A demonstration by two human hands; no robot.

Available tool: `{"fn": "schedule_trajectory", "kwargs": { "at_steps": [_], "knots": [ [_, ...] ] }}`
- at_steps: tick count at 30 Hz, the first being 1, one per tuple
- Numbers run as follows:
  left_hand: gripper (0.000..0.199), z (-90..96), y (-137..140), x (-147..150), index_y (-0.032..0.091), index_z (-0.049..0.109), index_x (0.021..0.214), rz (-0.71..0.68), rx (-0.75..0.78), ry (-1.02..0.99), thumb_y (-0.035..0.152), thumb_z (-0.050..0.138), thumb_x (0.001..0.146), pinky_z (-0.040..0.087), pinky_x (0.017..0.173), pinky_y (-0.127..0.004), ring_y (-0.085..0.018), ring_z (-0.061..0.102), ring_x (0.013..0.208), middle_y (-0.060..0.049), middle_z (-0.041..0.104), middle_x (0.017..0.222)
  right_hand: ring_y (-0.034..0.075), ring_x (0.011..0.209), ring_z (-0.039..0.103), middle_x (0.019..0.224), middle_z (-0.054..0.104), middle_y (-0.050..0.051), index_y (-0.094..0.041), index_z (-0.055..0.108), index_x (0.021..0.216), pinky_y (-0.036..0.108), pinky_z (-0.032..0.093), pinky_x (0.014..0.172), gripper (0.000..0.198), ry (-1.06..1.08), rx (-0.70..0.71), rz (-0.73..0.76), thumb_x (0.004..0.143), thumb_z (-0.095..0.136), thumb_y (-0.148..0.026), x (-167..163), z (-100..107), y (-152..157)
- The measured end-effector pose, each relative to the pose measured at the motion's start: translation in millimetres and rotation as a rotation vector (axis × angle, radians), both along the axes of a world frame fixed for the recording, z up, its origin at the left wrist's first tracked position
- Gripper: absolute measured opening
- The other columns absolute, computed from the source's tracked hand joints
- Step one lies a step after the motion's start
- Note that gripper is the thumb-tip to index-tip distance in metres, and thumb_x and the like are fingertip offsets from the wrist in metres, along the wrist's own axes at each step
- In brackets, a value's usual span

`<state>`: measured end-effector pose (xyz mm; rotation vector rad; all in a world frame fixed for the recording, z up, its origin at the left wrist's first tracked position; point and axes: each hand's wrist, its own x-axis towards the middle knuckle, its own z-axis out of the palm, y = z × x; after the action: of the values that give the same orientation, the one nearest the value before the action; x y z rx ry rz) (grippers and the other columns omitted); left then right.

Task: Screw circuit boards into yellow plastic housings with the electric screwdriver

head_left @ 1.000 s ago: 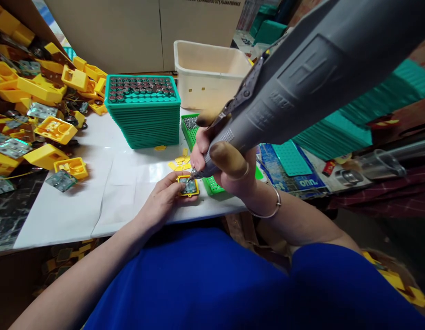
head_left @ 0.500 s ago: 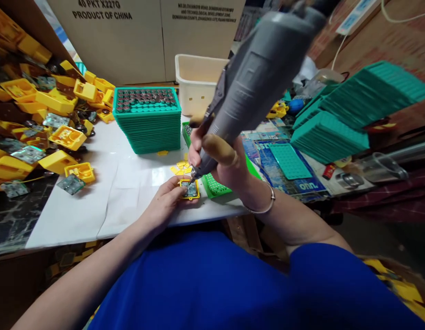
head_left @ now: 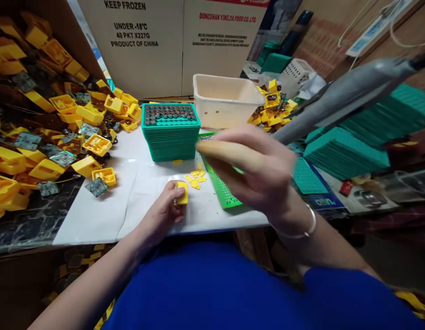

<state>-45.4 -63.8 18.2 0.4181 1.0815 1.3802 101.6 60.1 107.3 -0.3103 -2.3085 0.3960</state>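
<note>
Past the tabletop's right edge hung the grey driver, now off the board and out of the right hand's wrap. Above the green tray, the right hand was blurred, fingers bunched; whether they pinched anything could not be told. Near the tabletop's near edge, the left hand gripped the yellow case, newly turned so that the board no longer showed. The driver's turn on it seemed over, at least for the moment.

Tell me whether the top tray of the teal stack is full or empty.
Partly full: the top tray carries dark round parts across its far rows, while bare teal spots show along its near side.
</note>
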Motion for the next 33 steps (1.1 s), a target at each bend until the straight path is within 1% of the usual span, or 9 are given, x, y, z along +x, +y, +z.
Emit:
{"fn": "schedule_trajectory", "kwargs": {
  "at_steps": [4, 9, 14, 20, 22, 26, 28, 30, 33],
  "knots": [
    [0.040, -2.6, -6, -5, 0.016, 0.061, 0.112, -0.080, 0.025, 0.035, 0.035, 0.073, 0.078, 0.057, 0.066, -0.027, -0.016, 0.066, 0.080, -0.005, 0.065, 0.095, 0.015, 0.093, 0.060, 0.101, 0.065, 0.005, -0.019, 0.069, 0.107, 0.029, 0.047, 0.082, 0.029, -0.314, 0.173, 0.055, 0.098, 0.041, -0.024, -72, 11, 20],
    [0.037, -2.0, -15, -14, 0.015, 0.060, 0.111, -0.016, 0.051, -0.058, 0.030, 0.073, 0.079, 0.055, 0.088, -0.036, -0.024, 0.070, 0.098, -0.010, 0.070, 0.105, 0.018, 0.095, 0.060, 0.105, 0.068, 0.008, -0.016, 0.071, 0.101, 0.030, 0.044, 0.081, 0.027, -0.598, 0.300, -0.082, 0.094, 0.045, -0.015, -134, 23, 41],
    [0.033, -2.9, -19, -18, 0.014, 0.058, 0.111, -0.015, 0.069, -0.104, 0.029, 0.067, 0.083, 0.055, 0.089, -0.042, -0.030, 0.068, 0.107, -0.014, 0.070, 0.112, 0.025, 0.096, 0.065, 0.107, 0.070, 0.015, -0.012, 0.072, 0.100, 0.032, 0.044, 0.074, 0.034, -0.692, 0.364, -0.153, 0.085, 0.043, -0.001, -155, 36, 38],
    [0.039, -0.8, -25, -13, 0.018, 0.052, 0.110, 0.043, 0.086, -0.087, 0.011, 0.065, 0.074, 0.051, 0.096, -0.044, -0.028, 0.068, 0.107, -0.010, 0.072, 0.106, 0.024, 0.100, 0.064, 0.109, 0.070, 0.015, -0.009, 0.069, 0.105, 0.034, 0.045, 0.082, 0.032, -0.573, 0.226, -0.086, 0.089, 0.040, -0.006, -140, 34, 35],
    [0.041, -1.6, -27, -10, 0.019, 0.052, 0.108, 0.106, 0.112, -0.060, 0.010, 0.066, 0.071, 0.050, 0.099, -0.042, -0.026, 0.068, 0.107, -0.006, 0.071, 0.104, 0.018, 0.094, 0.064, 0.104, 0.071, 0.009, -0.013, 0.067, 0.107, 0.030, 0.046, 0.083, 0.027, -0.476, 0.102, -0.034, 0.093, 0.043, -0.014, -119, 19, 26],
    [0.045, -7.4, -27, -2, 0.024, 0.050, 0.110, 0.192, 0.158, -0.008, 0.012, 0.068, 0.071, 0.048, 0.099, -0.036, -0.020, 0.065, 0.107, -0.001, 0.067, 0.106, 0.010, 0.077, 0.062, 0.085, 0.070, 0.001, -0.015, 0.066, 0.088, 0.025, 0.050, 0.073, 0.008, -0.168, -0.599, 0.173, 0.085, 0.061, -0.021, -72, -34, -6],
    [0.048, -11.1, -25, 2, 0.026, 0.049, 0.112, 0.210, 0.162, 0.031, 0.012, 0.069, 0.071, 0.048, 0.093, -0.032, -0.017, 0.063, 0.101, 0.001, 0.065, 0.104, 0.010, 0.074, 0.063, 0.082, 0.070, 0.000, -0.016, 0.066, 0.085, 0.024, 0.051, 0.069, 0.007, -0.105, -0.852, 0.185, 0.082, 0.064, -0.022, -56, -60, -23],
    [0.048, -14.4, -23, 6, 0.027, 0.049, 0.113, 0.206, 0.159, 0.072, 0.014, 0.070, 0.071, 0.047, 0.087, -0.027, -0.015, 0.060, 0.096, 0.002, 0.063, 0.101, 0.011, 0.074, 0.063, 0.082, 0.070, 0.000, -0.017, 0.067, 0.088, 0.025, 0.051, 0.069, 0.009, -0.100, -0.922, 0.174, 0.082, 0.064, -0.024, -46, -77, -34],
    [0.048, -17.7, -21, 10, 0.026, 0.049, 0.114, 0.179, 0.154, 0.099, 0.016, 0.071, 0.072, 0.045, 0.083, -0.025, -0.015, 0.057, 0.094, 0.002, 0.061, 0.100, 0.012, 0.078, 0.063, 0.086, 0.070, 0.002, -0.018, 0.069, 0.090, 0.028, 0.051, 0.074, 0.011, -0.092, -0.835, 0.129, 0.082, 0.064, -0.025, -40, -86, -38]
  ]
}}
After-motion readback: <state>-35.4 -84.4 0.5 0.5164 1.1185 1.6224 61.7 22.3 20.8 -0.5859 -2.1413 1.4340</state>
